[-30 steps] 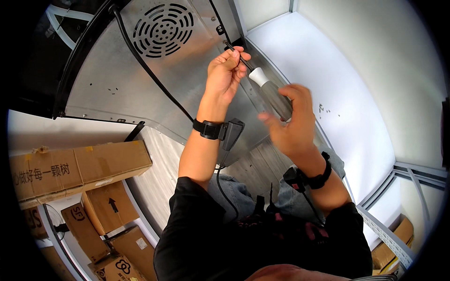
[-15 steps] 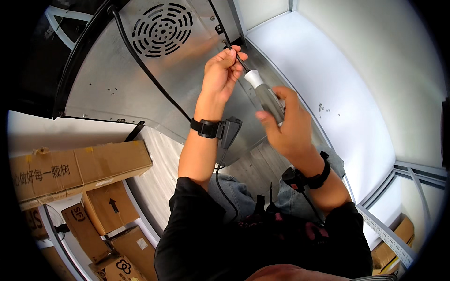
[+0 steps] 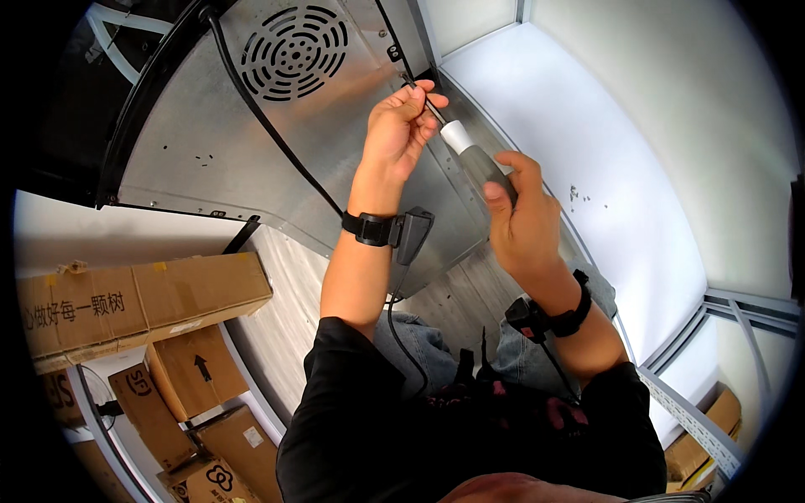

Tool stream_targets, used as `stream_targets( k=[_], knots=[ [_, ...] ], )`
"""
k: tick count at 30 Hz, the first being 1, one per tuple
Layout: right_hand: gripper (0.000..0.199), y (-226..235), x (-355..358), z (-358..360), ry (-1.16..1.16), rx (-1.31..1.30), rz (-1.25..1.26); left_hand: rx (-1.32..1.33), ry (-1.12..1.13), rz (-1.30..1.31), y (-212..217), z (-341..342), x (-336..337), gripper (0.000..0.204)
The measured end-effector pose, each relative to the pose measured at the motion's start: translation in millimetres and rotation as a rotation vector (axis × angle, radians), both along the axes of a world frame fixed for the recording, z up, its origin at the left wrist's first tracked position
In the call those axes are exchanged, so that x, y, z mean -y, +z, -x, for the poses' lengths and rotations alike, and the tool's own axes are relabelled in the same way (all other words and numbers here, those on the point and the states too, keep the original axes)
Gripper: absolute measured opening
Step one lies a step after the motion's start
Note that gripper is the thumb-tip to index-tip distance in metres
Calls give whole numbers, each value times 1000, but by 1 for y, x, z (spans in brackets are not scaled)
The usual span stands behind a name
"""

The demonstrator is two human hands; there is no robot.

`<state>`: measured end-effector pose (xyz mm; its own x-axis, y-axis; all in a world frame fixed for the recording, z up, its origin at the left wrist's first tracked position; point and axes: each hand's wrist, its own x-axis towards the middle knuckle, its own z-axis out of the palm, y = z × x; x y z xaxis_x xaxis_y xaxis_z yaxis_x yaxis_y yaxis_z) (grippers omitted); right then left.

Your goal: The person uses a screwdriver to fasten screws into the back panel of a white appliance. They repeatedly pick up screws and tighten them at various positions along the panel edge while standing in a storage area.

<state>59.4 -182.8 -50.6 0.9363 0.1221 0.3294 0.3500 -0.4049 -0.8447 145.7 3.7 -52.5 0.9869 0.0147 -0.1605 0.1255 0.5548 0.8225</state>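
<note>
Overhead, right hand (image 3: 524, 222) grips a grey screwdriver (image 3: 478, 163) — left hand (image 3: 398, 126) pinches its shaft; brown cartons (image 3: 134, 306) lower-left.

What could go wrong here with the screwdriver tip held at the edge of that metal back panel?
The left hand pinches the thin shaft right by the tip, so if the screwdriver slips off, it may jab those fingers. The right hand grips the handle at a slant to the metal panel, which might let the bit cam out. Small loose bits lie on the white surface nearby; they could roll away if knocked.
</note>
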Motion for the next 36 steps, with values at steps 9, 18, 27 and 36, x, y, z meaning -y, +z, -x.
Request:
stream_targets(
  k=[9,18,27,36],
  knots=[
    [37,-4,-3,-2,-37,124,-92,-7,40,30,0,-2,5,17],
    [46,0,1,-1,37,33,-2,38,-25,30,-9,-4,-6,18],
    [37,-3,-3,-4,42,-273,-365,50,-18,72,-4,-2,2,18],
    [37,-1,0,-4,44,212,56,22,49,31,-9,-1,4,17]
  ],
)
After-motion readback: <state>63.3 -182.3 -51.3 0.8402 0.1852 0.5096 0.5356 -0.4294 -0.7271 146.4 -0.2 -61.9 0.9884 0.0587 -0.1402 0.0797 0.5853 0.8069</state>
